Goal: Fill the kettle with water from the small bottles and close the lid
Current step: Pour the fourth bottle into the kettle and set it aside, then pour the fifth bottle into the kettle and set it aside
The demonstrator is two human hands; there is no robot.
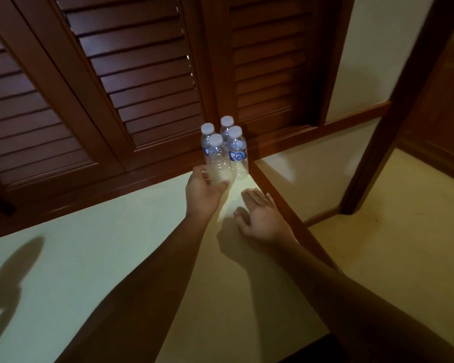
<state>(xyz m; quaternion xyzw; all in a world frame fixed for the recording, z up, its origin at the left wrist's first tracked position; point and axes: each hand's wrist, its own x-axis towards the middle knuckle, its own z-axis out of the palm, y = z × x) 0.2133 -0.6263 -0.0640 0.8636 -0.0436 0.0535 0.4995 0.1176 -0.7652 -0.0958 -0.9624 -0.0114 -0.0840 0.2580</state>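
The left hand (203, 188) is gripping the nearest bottle (218, 161) low on its body, touching three other bottles (237, 153) by the louvred doors (142, 74), while the right hand (260, 216) is lying straight-fingered alongside, holding nothing; lifting straight up is advisable, sparing the neighbours.

The left hand (203, 189) apparently grips; right hand (260, 218) lies flat.
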